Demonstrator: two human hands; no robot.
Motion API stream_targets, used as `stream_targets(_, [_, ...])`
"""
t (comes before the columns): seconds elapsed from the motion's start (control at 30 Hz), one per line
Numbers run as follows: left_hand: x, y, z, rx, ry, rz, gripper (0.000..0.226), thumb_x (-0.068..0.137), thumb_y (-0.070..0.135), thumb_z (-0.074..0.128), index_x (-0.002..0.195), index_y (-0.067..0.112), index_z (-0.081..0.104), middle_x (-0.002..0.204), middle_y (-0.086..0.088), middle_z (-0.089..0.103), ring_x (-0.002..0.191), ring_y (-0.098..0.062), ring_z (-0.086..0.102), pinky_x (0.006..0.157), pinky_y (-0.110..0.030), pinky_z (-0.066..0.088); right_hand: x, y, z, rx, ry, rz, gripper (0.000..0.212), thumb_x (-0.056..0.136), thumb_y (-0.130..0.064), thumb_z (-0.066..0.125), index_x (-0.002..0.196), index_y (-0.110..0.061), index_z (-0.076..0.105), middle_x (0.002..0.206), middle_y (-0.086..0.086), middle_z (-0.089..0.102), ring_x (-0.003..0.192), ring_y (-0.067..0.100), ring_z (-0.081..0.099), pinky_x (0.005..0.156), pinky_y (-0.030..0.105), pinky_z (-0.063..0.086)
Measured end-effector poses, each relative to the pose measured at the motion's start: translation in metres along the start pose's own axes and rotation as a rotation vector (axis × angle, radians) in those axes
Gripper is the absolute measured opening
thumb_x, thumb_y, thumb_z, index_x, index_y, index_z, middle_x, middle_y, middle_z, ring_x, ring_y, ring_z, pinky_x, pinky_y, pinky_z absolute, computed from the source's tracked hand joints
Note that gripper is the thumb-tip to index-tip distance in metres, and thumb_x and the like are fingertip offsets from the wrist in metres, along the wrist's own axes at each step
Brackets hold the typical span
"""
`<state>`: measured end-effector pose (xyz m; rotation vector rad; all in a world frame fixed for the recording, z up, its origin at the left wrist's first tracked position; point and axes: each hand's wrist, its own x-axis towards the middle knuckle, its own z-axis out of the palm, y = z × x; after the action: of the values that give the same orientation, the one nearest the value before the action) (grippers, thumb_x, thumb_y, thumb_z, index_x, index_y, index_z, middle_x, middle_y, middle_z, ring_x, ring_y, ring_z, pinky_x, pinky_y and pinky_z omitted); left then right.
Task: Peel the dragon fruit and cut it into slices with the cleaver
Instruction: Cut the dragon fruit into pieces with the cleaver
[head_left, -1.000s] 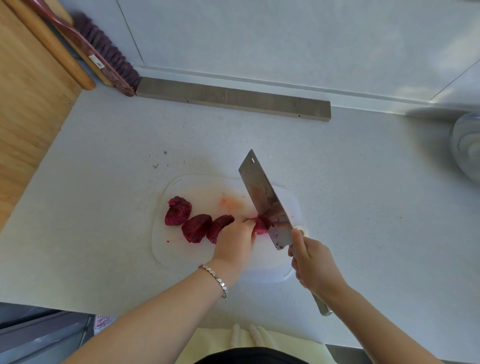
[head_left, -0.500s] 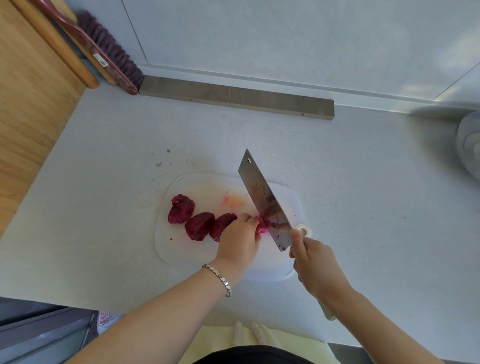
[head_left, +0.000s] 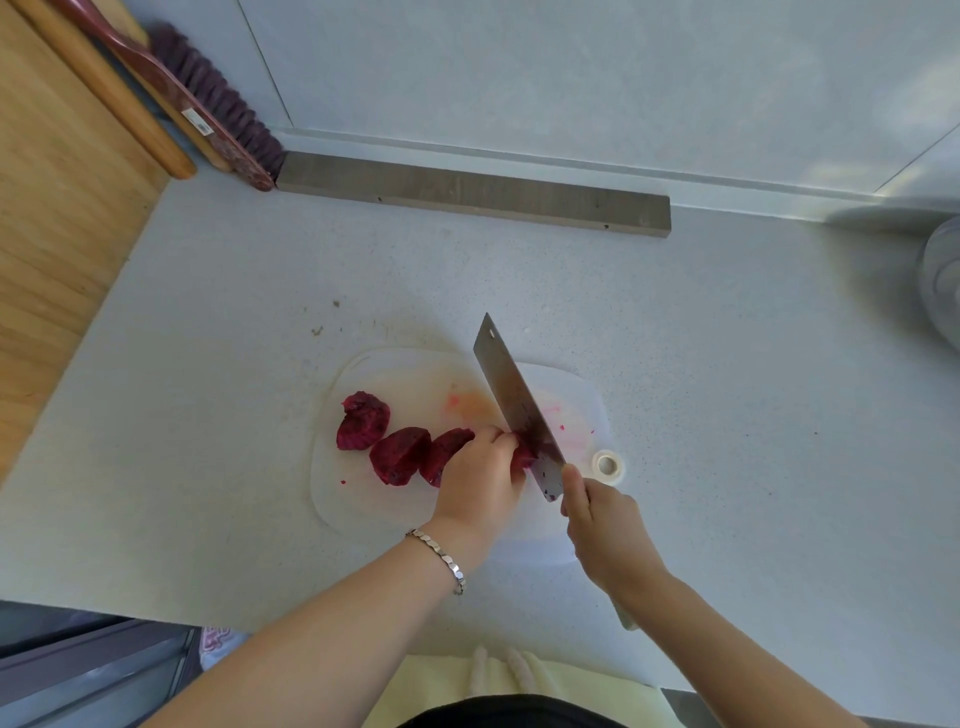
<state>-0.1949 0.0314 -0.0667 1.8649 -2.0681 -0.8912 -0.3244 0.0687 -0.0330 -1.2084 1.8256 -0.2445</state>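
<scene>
On a translucent white cutting board (head_left: 358, 499) lie three dark red dragon fruit pieces (head_left: 397, 454) in a row at the left. My left hand (head_left: 480, 483) holds down a last piece of red flesh (head_left: 522, 457), mostly hidden under my fingers. My right hand (head_left: 605, 535) grips the cleaver's handle, index finger up near the blade's heel. The steel cleaver blade (head_left: 511, 400) stands on edge against that piece, right beside my left fingertips, its tip pointing away from me.
The board lies on a pale speckled counter (head_left: 727, 389). A grey wooden bar (head_left: 472, 195) runs along the back wall. A brush (head_left: 208, 98) and wooden handle lean at the back left. A pale round object (head_left: 943, 283) sits at the right edge.
The cleaver has dropped slightly and sits lower into the fruit piece under my left hand. Both hands keep their places; the cut pieces have not moved.
</scene>
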Motion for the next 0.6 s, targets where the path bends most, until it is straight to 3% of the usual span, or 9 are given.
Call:
stream_targets(0.1, [0.000, 0.001, 0.000, -0.011, 0.007, 0.003, 0.022, 0.089, 0.013, 0.053, 0.107, 0.006, 0.064, 0.107, -0.009, 0.060, 0.095, -0.028, 0.060, 0.080, -0.038, 0.051, 0.003, 0.002, -0.007, 0.187, -0.027, 0.086, 0.047, 0.099, -0.038, 0.030, 0.063, -0.014, 0.047, 0.047, -0.002, 0.042, 0.040, 0.011, 0.037, 0.044, 0.025, 0.032])
stream_targets(0.2, [0.000, 0.001, 0.001, -0.018, 0.014, 0.009, 0.023, 0.089, 0.012, 0.054, 0.108, 0.005, 0.064, 0.107, -0.011, 0.060, 0.092, -0.028, 0.061, 0.080, -0.039, 0.052, -0.003, 0.002, -0.014, 0.120, -0.020, 0.004, 0.042, 0.100, -0.030, 0.028, 0.063, -0.020, 0.045, 0.051, -0.003, 0.043, 0.045, 0.014, 0.039, 0.051, 0.029, 0.035])
stream_targets(0.4, [-0.001, -0.002, 0.002, -0.026, 0.041, -0.004, 0.023, 0.088, 0.008, 0.053, 0.107, 0.003, 0.065, 0.104, -0.014, 0.062, 0.092, -0.031, 0.062, 0.079, -0.038, 0.053, -0.014, -0.003, -0.023, 0.059, 0.025, -0.075, 0.043, 0.101, -0.028, 0.025, 0.073, -0.006, 0.050, 0.053, 0.003, 0.044, 0.050, 0.020, 0.040, 0.053, 0.031, 0.034])
stream_targets(0.6, [-0.001, -0.003, 0.002, -0.016, 0.016, -0.023, 0.024, 0.091, 0.012, 0.050, 0.110, 0.006, 0.063, 0.109, -0.010, 0.060, 0.098, -0.026, 0.060, 0.085, -0.034, 0.050, -0.016, -0.006, -0.022, 0.035, 0.055, -0.065, 0.065, 0.094, -0.046, 0.022, 0.075, 0.008, 0.052, 0.057, 0.010, 0.048, 0.051, 0.021, 0.043, 0.052, 0.031, 0.036])
